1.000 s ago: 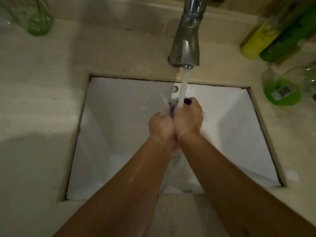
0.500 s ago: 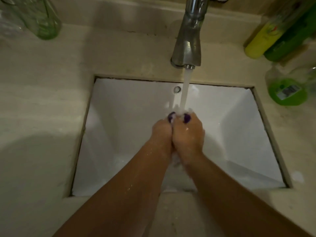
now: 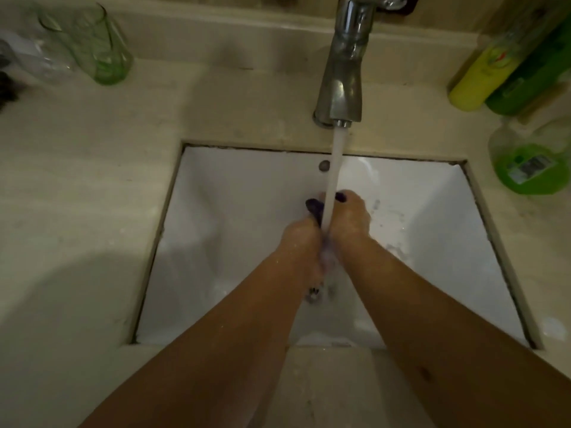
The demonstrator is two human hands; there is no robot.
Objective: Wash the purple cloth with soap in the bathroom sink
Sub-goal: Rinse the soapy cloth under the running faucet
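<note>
The purple cloth (image 3: 314,207) is bunched small between my two hands over the white sink (image 3: 234,193); only dark purple bits show above my fingers. My left hand (image 3: 301,239) and my right hand (image 3: 349,219) press together around it, both wet with some foam between the wrists. Water runs from the chrome faucet (image 3: 343,72) in a steady stream straight onto the cloth and my hands. Most of the cloth is hidden inside my grip.
A green glass (image 3: 102,47) stands on the beige counter (image 3: 77,180) at the back left. Yellow and green bottles (image 3: 482,75) and a green-liquid soap bottle (image 3: 528,162) stand at the right. The drain (image 3: 313,293) shows below my wrists.
My hands have kept rubbing the cloth under the stream, and the right hand now reaches further forward than the left. More of the purple cloth shows at the fingertips.
</note>
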